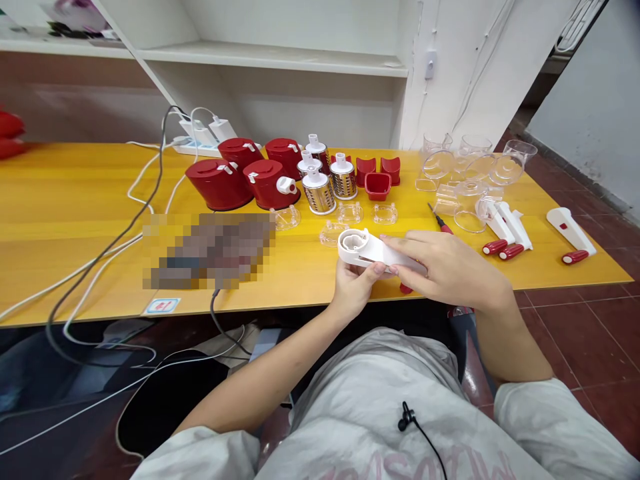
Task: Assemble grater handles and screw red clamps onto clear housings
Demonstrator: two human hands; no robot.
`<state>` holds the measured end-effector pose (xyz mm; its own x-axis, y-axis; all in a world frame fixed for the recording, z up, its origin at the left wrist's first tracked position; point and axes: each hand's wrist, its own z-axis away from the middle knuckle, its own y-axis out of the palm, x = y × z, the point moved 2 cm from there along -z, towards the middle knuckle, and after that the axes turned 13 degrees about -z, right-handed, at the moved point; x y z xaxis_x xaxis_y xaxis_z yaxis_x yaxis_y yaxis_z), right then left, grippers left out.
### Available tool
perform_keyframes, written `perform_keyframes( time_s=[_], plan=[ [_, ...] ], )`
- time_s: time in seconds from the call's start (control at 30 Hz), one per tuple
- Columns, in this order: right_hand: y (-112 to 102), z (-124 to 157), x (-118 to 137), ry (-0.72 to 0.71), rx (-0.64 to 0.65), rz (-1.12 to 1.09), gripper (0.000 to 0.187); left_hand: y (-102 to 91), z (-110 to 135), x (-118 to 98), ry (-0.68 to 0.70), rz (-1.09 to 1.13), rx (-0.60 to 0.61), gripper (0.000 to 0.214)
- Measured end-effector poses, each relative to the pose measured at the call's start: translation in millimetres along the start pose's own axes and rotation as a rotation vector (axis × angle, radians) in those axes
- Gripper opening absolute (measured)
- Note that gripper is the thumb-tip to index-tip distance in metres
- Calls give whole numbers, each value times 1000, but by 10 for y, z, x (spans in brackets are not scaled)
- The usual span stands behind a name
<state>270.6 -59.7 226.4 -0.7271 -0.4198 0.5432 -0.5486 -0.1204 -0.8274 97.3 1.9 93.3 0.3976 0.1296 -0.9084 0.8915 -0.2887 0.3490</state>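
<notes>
While the left hand [353,287] and right hand [443,267] clasp a white handle [379,251] — probably light, rigid — its middle seems easiest held.

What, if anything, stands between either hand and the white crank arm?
Nothing visible: the left hand holds the white crank arm near its round end, the right hand farther along. The red-handled tool lies beyond, not between.

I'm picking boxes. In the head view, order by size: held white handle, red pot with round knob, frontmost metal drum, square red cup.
1. Red pot
2. Metal drum
3. Red cup
Unsure: white handle, nearer the camera and partly covered by the right hand.
</notes>
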Motion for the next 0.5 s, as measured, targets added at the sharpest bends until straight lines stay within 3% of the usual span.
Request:
perform_keyframes(
  time_s=[0.23,0.5],
  plan=[
    [-26,-12,-12,-47,15,15,61,20,4,-36,-13,-9,32,69],
    [-47,-9,-52,-38,17,4,51,10,15,-29,-47,22,-30,94]
  ],
)
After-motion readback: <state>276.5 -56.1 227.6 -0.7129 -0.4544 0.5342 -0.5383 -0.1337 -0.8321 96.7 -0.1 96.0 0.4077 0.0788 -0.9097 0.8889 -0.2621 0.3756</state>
